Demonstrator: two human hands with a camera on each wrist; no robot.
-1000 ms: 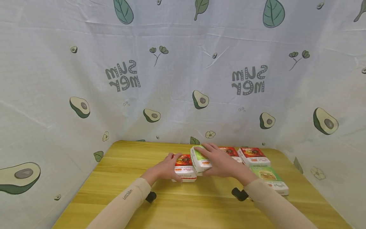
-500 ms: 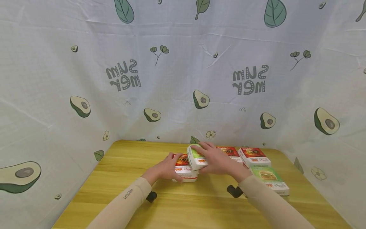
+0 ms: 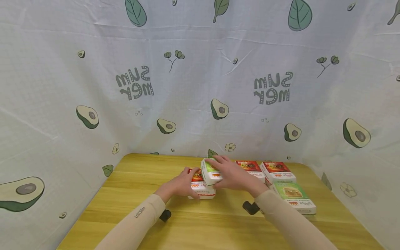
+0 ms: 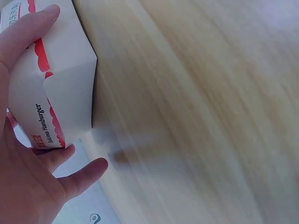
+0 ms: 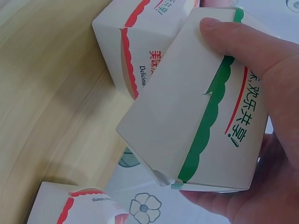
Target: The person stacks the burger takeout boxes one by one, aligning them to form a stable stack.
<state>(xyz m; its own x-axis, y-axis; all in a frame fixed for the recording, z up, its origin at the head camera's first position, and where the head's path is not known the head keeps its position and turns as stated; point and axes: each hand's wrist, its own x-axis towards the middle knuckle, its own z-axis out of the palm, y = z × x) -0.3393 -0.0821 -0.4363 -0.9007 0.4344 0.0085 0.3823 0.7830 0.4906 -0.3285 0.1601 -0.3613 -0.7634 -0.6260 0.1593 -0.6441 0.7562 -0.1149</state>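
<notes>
The wood-grain table (image 3: 212,224) carries a middle red box (image 3: 203,190), sitting flat. Toward the far right, a second red box (image 3: 250,167) and a third red box (image 3: 277,169) lie side by side; just near of the third lies a green box (image 3: 293,193).

Right hand (image 3: 230,173) grips green-topped box (image 3: 210,176), partly hiding red-topped box (image 3: 203,190) left hand (image 3: 180,184) holds; three more boxes (image 3: 277,172) at right.

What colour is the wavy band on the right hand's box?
Green band, clearest in the right wrist view.
</notes>
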